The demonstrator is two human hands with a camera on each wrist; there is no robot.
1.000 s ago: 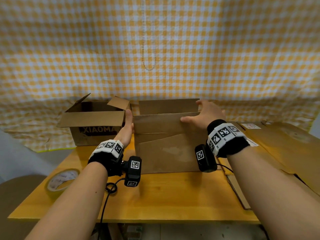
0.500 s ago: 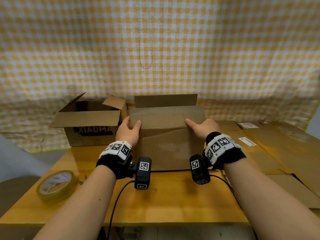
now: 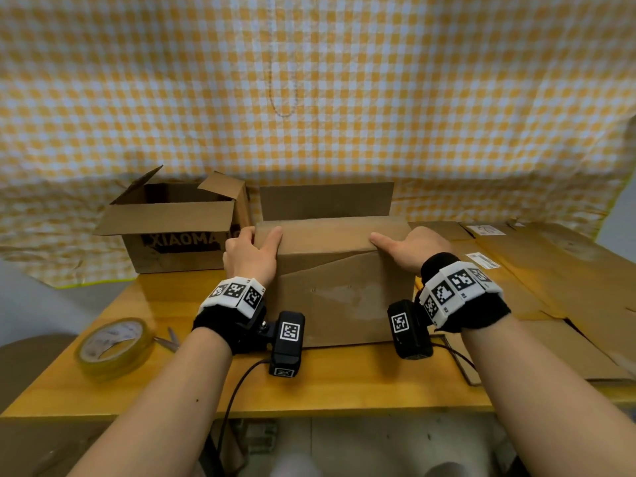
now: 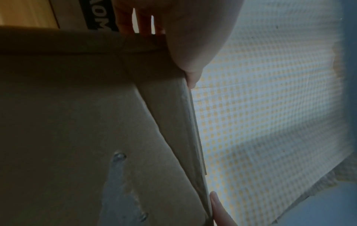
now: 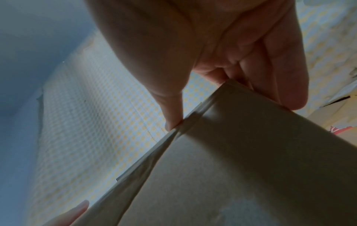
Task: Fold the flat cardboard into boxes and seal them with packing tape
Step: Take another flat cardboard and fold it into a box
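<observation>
Cardboard box (image 3: pixel 339 290) stands mid-table (image 3: pixel 344 380), near flap folded down, far flap up. I have my left hand (image 3: pixel 250 254) and right hand (image 3: pixel 407 247) gripping its top corners. Tape roll (image 3: pixel 112 347) untouched; sealing remains, I judge.

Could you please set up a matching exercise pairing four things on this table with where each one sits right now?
Things:
1. tape roll
2. printed box
3. plain box
4. flat cardboard

Places:
A. table's right side, lying flat
B. middle, under both hands
C. near left corner of the table
D. far left, flaps open

Pairs: 1-C, 2-D, 3-B, 4-A
</observation>
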